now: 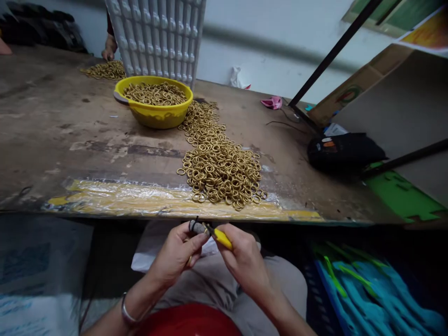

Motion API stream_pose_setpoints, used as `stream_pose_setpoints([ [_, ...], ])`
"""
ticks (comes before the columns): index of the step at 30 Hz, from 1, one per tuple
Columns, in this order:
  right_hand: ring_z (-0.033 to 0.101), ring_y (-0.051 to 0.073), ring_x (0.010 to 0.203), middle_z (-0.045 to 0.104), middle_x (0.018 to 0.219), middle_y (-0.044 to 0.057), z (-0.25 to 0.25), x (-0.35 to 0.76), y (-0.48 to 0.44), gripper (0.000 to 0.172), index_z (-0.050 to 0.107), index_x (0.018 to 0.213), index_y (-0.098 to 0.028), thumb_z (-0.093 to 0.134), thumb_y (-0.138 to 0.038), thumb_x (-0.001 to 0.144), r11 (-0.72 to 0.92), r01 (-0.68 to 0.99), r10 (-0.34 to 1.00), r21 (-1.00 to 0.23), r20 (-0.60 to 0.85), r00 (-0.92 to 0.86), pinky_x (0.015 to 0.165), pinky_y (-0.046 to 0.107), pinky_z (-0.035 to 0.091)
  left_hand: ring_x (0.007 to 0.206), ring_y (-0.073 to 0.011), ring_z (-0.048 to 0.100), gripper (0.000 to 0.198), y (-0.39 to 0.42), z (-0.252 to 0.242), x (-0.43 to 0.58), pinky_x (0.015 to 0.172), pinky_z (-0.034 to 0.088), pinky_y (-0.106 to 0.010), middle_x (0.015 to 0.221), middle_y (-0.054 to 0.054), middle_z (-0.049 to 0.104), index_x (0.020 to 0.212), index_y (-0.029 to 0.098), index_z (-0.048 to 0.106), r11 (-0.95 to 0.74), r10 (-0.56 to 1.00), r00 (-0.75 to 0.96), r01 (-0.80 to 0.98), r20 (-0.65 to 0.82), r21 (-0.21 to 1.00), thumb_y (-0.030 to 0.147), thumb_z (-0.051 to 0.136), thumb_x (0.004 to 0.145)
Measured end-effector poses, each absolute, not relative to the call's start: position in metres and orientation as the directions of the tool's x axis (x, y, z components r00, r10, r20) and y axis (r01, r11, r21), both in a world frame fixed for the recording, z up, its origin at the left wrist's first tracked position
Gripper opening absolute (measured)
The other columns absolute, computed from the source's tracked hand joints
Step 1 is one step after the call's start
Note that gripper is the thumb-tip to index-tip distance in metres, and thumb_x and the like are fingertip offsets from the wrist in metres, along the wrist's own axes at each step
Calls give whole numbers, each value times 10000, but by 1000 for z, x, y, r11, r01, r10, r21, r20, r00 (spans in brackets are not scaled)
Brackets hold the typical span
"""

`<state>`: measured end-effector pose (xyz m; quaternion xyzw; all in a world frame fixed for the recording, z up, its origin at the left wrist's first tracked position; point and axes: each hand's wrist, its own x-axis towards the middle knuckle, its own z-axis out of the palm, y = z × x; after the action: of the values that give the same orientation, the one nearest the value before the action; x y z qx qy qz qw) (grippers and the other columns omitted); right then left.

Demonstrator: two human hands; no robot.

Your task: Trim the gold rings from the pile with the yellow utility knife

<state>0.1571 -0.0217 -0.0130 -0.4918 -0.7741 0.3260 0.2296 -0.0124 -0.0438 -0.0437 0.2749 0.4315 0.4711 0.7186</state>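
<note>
My left hand (178,254) is closed, with a grey cloth wrap (199,227) tied by a black band around what looks like its index finger. A bit of a gold ring shows at its fingertips, and more gold shows lower in the fingers. My right hand (245,256) is wrapped round a yellow-handled tool (223,239). The tool's dark tip meets the left fingertips; its exact kind is hidden by the grip. Both hands are over my lap, just below the table edge. Beyond them lies a pile of gold rings (224,175).
A yellow basin (157,115) full of rings stands behind the pile, before a ribbed translucent panel (157,37). Another person's hand (109,51) is by more rings at the back left. A black pouch (346,151) lies right; a crate of blue pieces (378,289) is below.
</note>
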Motion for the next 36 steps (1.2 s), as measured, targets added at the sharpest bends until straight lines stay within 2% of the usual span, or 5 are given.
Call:
stream_pose_setpoints([
  [15, 569, 151, 631, 644, 726, 40, -25, 161, 3, 162, 577, 817, -177, 471, -56, 834, 275, 946, 960, -172, -3, -279, 569, 257, 300, 458, -49, 376, 221, -59, -9, -26, 362, 260, -166, 733, -22, 528, 657, 140, 605, 247, 948, 245, -157, -204, 956, 299, 736, 736],
  [21, 563, 144, 753, 606, 866, 32, -19, 126, 32, 224, 597, 864, -191, 472, -14, 804, 443, 846, 896, -297, 131, -423, 649, 231, 350, 323, 6, 230, 430, -53, -37, -34, 339, 138, -149, 508, 48, 480, 743, 118, 616, 417, 908, 250, -480, -335, 772, 540, 694, 738],
  [29, 572, 151, 692, 601, 901, 61, -30, 85, 60, 160, 603, 875, -178, 485, -73, 847, 510, 851, 855, -122, -38, -518, 609, 260, 361, 309, 8, 265, 317, -40, -55, -56, 307, 188, -131, 566, 8, 558, 747, 108, 624, 508, 840, 303, -733, -451, 453, 420, 650, 794],
  [32, 550, 147, 706, 601, 848, 49, -28, 90, 67, 109, 590, 830, -171, 528, -84, 808, 482, 826, 867, -291, 26, -497, 636, 249, 366, 338, -8, 339, 378, -31, -53, -57, 289, 179, -129, 644, -55, 614, 743, 77, 643, 550, 799, 352, -754, -486, 359, 448, 613, 812],
  [36, 457, 107, 572, 525, 643, -18, -20, 103, 68, 141, 551, 735, -177, 546, -258, 850, 209, 505, 944, -837, 37, -329, 561, 225, 349, 407, -20, 434, 257, -21, -47, -50, 304, 220, -112, 780, -84, 664, 779, 91, 635, 489, 839, 217, -702, -499, 518, 342, 692, 784],
])
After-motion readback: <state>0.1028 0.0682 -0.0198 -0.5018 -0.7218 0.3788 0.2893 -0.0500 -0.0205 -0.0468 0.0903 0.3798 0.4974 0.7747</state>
